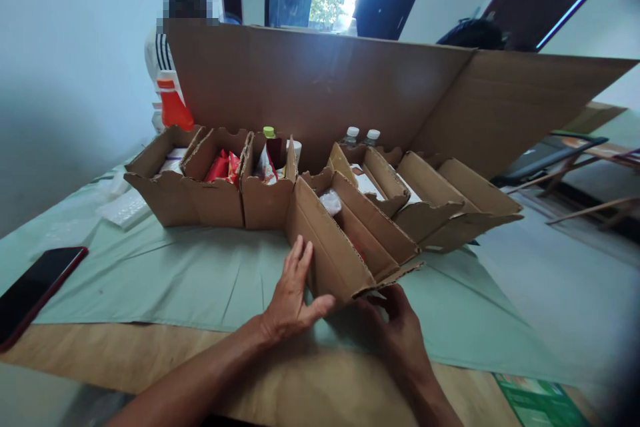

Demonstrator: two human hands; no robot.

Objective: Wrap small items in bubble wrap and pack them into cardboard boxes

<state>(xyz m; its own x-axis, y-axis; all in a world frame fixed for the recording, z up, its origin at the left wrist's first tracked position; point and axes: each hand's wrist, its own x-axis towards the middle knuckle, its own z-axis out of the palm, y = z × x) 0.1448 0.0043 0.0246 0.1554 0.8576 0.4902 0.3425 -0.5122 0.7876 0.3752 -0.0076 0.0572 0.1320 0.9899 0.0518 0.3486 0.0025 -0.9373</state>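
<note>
Foremost: two bare forearms (200, 373), over the tabletop (165, 353). Left grip (294, 297): fingers spread and apart, laid against the left wall of one cardboard box (330, 240), I judge to steady it. Right grip (395, 320): curled at that box's near end, perhaps as support; whether clamped, I cannot tell from this remote post. Said box: between both grips, jutting forward, a clear packet (330, 202) inside. Beyond the left grip: open boxes (200, 201), side by side, apparently keeping contents separate. Well left of it: phone (40, 290), presumably laid aside.
</note>
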